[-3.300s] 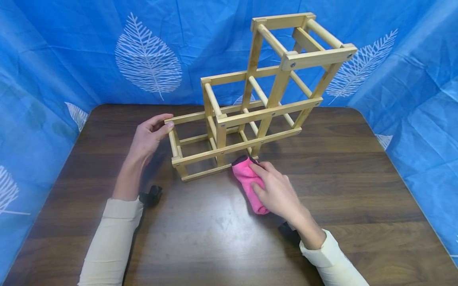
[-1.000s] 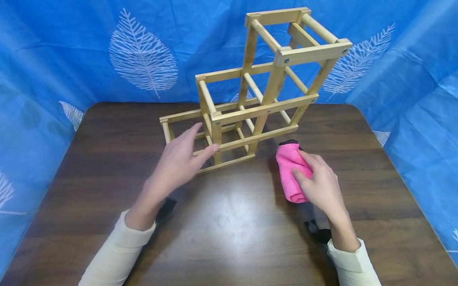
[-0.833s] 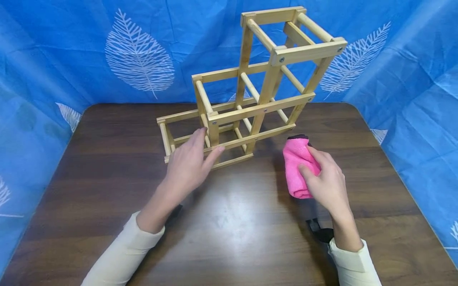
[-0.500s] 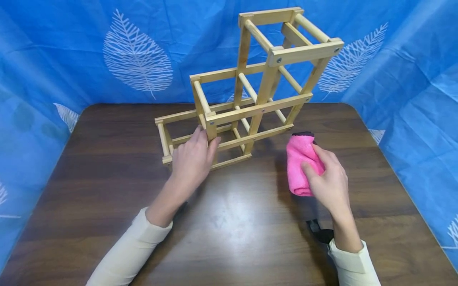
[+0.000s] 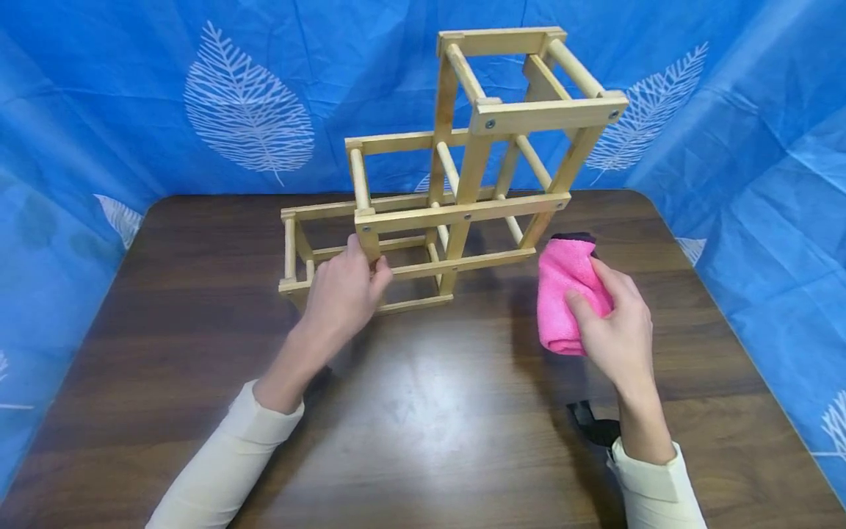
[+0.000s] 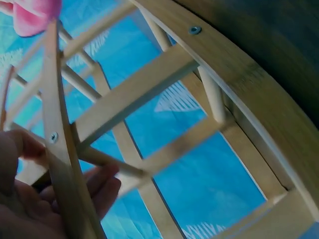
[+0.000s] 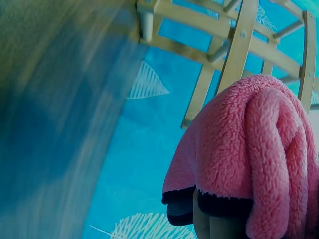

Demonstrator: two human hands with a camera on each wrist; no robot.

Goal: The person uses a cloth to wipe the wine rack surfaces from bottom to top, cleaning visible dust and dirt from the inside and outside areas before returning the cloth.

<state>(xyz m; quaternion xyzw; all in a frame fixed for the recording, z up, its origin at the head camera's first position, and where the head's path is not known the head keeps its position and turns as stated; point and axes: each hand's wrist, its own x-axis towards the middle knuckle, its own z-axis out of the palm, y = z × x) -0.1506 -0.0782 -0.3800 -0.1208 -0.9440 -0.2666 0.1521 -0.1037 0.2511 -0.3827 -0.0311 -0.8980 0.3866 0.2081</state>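
Note:
A stepped rack of pale wooden slats and dowels (image 5: pixel 467 209) stands toward the back of the table. My left hand (image 5: pixel 344 290) grips its front upright at the middle step. In the left wrist view, the fingers (image 6: pixel 102 189) curl behind a screwed slat (image 6: pixel 64 144). To the right of the rack, my right hand (image 5: pixel 617 323) holds a folded pink cloth with dark edging (image 5: pixel 565 297), raised off the tabletop. That fluffy cloth (image 7: pixel 234 144) covers most of the right hand in the right wrist view.
The dark wood-grain table (image 5: pixel 423 441) has rounded back corners. A blue curtain with white leaf prints (image 5: pixel 370 73) hangs behind and at both sides. A black strap piece (image 5: pixel 595 425) sticks out beside the right wrist.
My left hand has gone from the rack's low left end to the middle upright and grips it. The rack has turned slightly. My right hand has carried the cloth rightward, away from the rack.

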